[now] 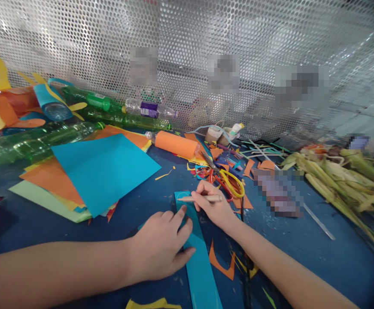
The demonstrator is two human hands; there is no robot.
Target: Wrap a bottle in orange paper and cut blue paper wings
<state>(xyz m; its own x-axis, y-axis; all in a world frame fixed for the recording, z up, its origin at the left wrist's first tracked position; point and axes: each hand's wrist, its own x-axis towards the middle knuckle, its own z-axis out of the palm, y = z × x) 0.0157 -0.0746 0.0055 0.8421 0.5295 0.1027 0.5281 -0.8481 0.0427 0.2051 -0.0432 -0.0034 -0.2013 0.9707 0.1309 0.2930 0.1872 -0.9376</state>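
A long blue paper strip [198,253] lies on the dark blue table, running from the middle of the view to the bottom edge. My left hand [161,244] rests flat at its left side with fingers apart, the fingertips on the paper. Between the fingers of my right hand [214,204] is a slim beige pencil [208,198], its tip at the far end of the strip. Pale curved lines show near the tip and at the strip's near end. Just beyond my right hand lie yellow-handled scissors [232,182] and a red-handled pair [227,189].
Coloured paper sheets [106,171] are stacked at left, with green plastic bottles [41,139] behind. An orange-wrapped bottle [177,145] lies near many paper scraps [217,152]. Corn husks [344,171] lie at right, beside a clear stick [318,221]. A perforated silver sheet [187,47] stands behind.
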